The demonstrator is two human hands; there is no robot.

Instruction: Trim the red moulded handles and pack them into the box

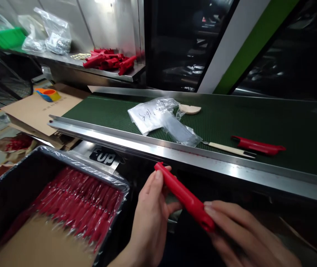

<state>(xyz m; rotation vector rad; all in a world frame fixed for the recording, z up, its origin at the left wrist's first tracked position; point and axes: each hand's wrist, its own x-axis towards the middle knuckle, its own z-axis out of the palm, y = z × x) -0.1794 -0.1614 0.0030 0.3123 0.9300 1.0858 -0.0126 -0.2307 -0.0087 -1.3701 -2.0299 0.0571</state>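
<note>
A red tubular part [184,194] is held between my two hands, slanting down to the right. My left hand [151,211] grips its upper end, with the thumb on top. The fingertips of my right hand [239,226] close on its lower end, where a round hole shows. Beyond them, on the green belt [300,129], lies another red part [258,145] beside a tool with a pale handle [227,149]. Clear plastic bags [158,115] with handwriting and a pale half-round piece [189,109] lie farther left.
At lower left stands a dark bin [114,178] of wrapped red parts [77,200] and cardboard. The belt's metal rail [147,144] runs in front of the hands. Behind, a metal shelf [114,76] bears red pieces [110,60], bags and a green tray [3,37]. Orange-and-blue tape dispenser [47,94] rests on cardboard.
</note>
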